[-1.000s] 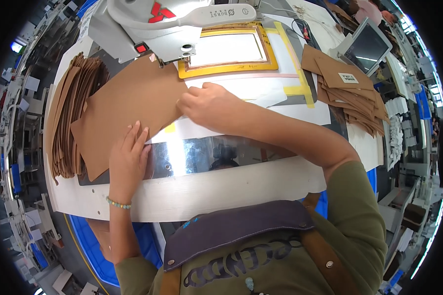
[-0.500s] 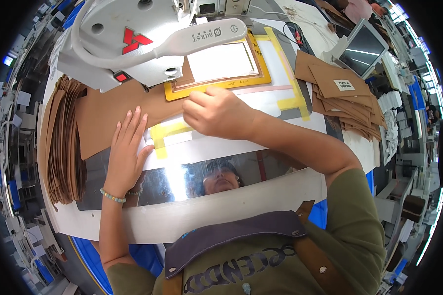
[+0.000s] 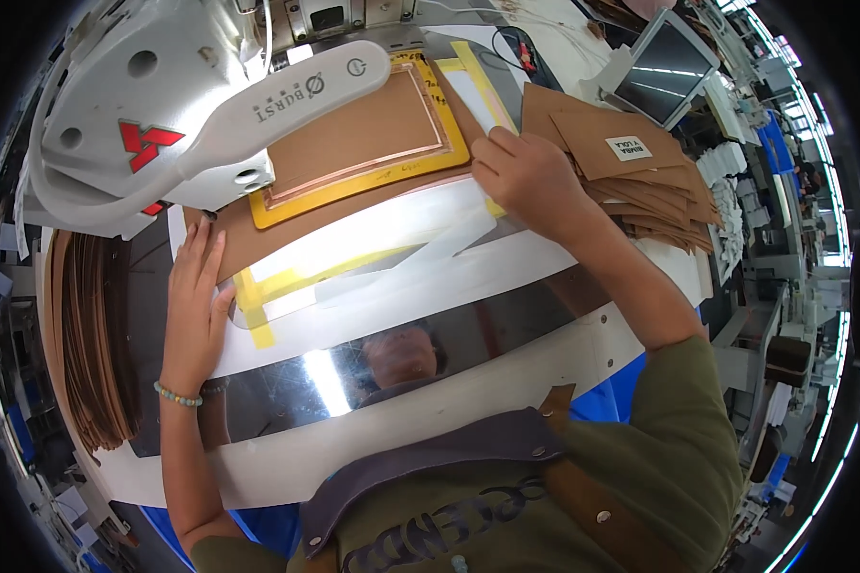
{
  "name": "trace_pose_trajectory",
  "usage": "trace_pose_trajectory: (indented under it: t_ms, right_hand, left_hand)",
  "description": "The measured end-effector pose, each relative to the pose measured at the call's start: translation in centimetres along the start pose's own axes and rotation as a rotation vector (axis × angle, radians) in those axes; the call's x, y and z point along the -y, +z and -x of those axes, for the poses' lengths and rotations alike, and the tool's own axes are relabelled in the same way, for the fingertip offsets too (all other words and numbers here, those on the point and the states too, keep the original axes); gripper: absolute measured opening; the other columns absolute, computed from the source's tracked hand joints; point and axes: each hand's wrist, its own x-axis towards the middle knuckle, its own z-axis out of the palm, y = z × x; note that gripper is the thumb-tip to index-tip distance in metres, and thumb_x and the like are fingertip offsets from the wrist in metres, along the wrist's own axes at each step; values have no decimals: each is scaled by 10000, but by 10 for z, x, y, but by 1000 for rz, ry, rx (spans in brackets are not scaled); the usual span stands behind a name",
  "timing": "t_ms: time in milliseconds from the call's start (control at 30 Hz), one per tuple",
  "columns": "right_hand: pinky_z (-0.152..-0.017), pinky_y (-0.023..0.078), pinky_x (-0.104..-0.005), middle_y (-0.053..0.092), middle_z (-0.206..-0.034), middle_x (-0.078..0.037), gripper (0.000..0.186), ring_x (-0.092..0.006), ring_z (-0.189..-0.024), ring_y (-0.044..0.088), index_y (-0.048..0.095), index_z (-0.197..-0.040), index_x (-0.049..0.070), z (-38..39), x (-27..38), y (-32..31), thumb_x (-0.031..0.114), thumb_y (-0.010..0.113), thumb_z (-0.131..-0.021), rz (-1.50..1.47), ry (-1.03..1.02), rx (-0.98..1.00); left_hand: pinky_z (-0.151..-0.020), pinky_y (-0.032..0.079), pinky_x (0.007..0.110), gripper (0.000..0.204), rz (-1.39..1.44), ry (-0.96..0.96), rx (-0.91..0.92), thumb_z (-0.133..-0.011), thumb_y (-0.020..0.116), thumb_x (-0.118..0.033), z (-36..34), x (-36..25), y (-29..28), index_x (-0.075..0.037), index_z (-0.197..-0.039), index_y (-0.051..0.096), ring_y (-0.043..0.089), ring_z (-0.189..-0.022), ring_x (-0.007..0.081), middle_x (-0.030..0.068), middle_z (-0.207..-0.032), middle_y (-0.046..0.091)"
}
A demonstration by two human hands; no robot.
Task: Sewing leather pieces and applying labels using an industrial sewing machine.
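The brown fabric panel [image 3: 277, 237] lay beneath the yellow frame [image 3: 377, 177], showing through the window and below its lower edge, between the person's two hands. The left hand [image 3: 193, 315], with a beaded bracelet [image 3: 177, 394] at the wrist, rested palm down, its fingers stretched out, only slightly apart, thumb spread; their tips met the panel's left end beside the white machine head [image 3: 86, 110]. The right hand [image 3: 530, 186] had its fingers curled together, clamped on the panel's right end, though the exact contact was partly hidden. Yellow tape strips [image 3: 282, 285] marked the white sheet nearer the body. A stack of brown pieces [image 3: 91, 334] stood left of the left hand; a fanned brown pile [image 3: 631, 181] lay right of the right hand.
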Motion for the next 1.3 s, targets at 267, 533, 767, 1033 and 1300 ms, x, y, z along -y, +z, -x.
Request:
trace_pose_trajectory:
  t_ms: [267, 533, 767, 1033, 1300]
  right_hand:
    - [-701, 550, -304, 611, -934, -21, 68, -189, -976, 636, 652, -778, 96, 19, -28, 17, 69, 704, -744, 65, 127, -65]
    - [-1202, 389, -515, 561, -1543, -146, 529, -300, -1465, 477, 596, -1446, 0, 41, 5, -5, 344, 628, -1045, -151, 352, 123]
    - [-1301, 248, -545, 493, -1623, -165, 596, -305, -1560, 386, 511, -1542, 12, 46, 11, 3, 427, 523, -1115, -361, 321, 167]
    - [-1307, 251, -512, 473, -1646, -176, 608, -334, -1562, 389, 500, -1546, 11, 50, 17, 1, 431, 536, -1107, -452, 319, 150]
    - [-1322, 196, -525, 448, -1678, -127, 577, -331, -1589, 348, 506, -1555, 42, 54, 15, -8, 378, 573, -1090, -506, 322, 243]
  left_hand:
    - [-1326, 157, 534, 538, -120, 57, 15, -1095, 445, -253, -39, 4, 2, -50, -1591, 488, 310, -1575, 406, 229, -1616, 467]
    - [-1315, 185, 555, 531, -274, 4, -49, -1066, 536, -215, -29, -8, -4, -39, -1566, 505, 329, -1556, 417, 214, -1604, 485]
    - [-1328, 167, 532, 621, -192, 66, -9, -1023, 562, -144, -4, -23, 0, -104, -1633, 452, 266, -1623, 355, 84, -1727, 396]
    - [-1324, 180, 527, 587, -132, 67, -50, -1034, 556, -146, 0, -22, 3, -77, -1611, 475, 293, -1617, 346, 113, -1683, 461]
    - [-1217, 366, 495, 436, -130, 91, -212, -1021, 622, -121, 9, -29, -5, -45, -1449, 644, 504, -1485, 366, 138, -1488, 655]
